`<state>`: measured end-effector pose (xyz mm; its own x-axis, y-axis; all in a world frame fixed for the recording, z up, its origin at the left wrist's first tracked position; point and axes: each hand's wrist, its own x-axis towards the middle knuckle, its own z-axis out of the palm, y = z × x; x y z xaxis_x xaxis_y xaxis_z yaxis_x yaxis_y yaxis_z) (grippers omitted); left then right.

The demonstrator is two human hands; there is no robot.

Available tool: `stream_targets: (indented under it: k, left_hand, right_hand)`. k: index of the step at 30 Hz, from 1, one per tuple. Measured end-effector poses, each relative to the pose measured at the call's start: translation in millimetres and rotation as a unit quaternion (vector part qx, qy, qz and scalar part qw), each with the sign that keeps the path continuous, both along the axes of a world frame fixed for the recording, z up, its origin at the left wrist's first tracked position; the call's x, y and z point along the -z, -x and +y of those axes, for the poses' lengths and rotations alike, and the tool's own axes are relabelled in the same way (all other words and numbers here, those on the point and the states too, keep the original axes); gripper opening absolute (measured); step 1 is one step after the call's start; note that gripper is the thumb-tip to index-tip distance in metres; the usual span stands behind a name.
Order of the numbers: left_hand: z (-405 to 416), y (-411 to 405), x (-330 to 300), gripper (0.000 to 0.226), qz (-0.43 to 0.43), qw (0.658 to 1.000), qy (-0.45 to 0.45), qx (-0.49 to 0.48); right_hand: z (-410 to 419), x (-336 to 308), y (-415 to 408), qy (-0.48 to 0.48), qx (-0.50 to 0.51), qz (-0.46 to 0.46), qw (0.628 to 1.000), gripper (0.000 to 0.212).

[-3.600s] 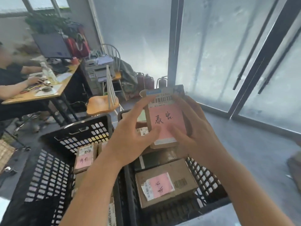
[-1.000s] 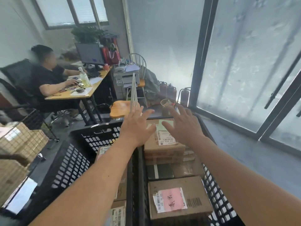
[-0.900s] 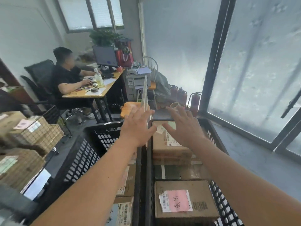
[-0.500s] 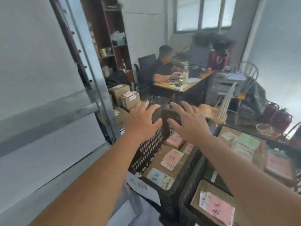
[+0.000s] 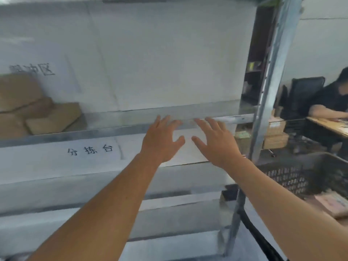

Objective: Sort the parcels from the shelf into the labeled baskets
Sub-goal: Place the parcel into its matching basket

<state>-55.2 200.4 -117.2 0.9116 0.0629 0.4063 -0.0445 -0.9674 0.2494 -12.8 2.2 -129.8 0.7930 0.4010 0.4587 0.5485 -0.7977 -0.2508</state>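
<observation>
I face a metal shelf (image 5: pixel 105 129) lined with white paper bearing handwritten labels. Several brown cardboard parcels (image 5: pixel 37 112) are stacked on its upper level at the far left. My left hand (image 5: pixel 162 139) and my right hand (image 5: pixel 214 141) are held out side by side in front of the shelf's middle rail, fingers spread, holding nothing. Both are well to the right of the parcels. A black plastic basket (image 5: pixel 301 178) with pink-labelled parcels (image 5: pixel 333 202) inside sits at the lower right.
A grey metal upright (image 5: pixel 267 87) of the shelf stands just right of my hands. Beyond it a person (image 5: pixel 331 102) sits at a wooden desk (image 5: pixel 327 127), with stacked cardboard boxes (image 5: pixel 275 136) on the floor. A white lower shelf board (image 5: pixel 56 162) lies beneath my arms.
The parcel I held went into the right basket and my hands came away empty. My view has swung left from the baskets to the shelf, hands still spread and empty.
</observation>
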Motion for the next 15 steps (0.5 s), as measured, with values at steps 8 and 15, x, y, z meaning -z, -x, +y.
stream_targets:
  k: [8, 15]
  left_hand:
    - [197.3, 100.9, -25.9, 0.055, -0.027, 0.991, 0.012, -0.133]
    - [296.5, 142.9, -55.5, 0.049, -0.045, 0.979, -0.012, -0.198]
  right_hand:
    - [218.0, -21.8, 39.9, -0.038, -0.161, -0.038, 0.985, 0.071]
    - [353.7, -38.7, 59.0, -0.021, -0.229, -0.01, 0.973, 0.066]
